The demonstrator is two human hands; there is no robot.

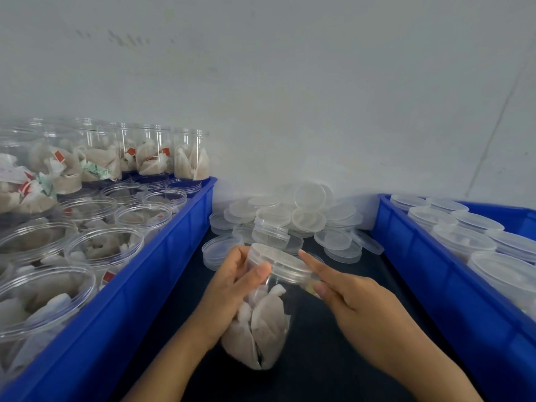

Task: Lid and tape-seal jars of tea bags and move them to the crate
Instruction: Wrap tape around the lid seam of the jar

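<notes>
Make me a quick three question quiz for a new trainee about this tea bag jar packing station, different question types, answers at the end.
1. True or false: the jar held between the hands already has a lid on it.
2. Which crate holds the open, unlidded jars? A) left crate B) right crate
3. Fill in: the pile of loose lids lies on the dark table between the two ____.

Key
1. True. The left hand grips the jar near its top; the right hand has fingers against the lid's rim.
2. A. The right crate's jars are lidded.
3. crates
</notes>
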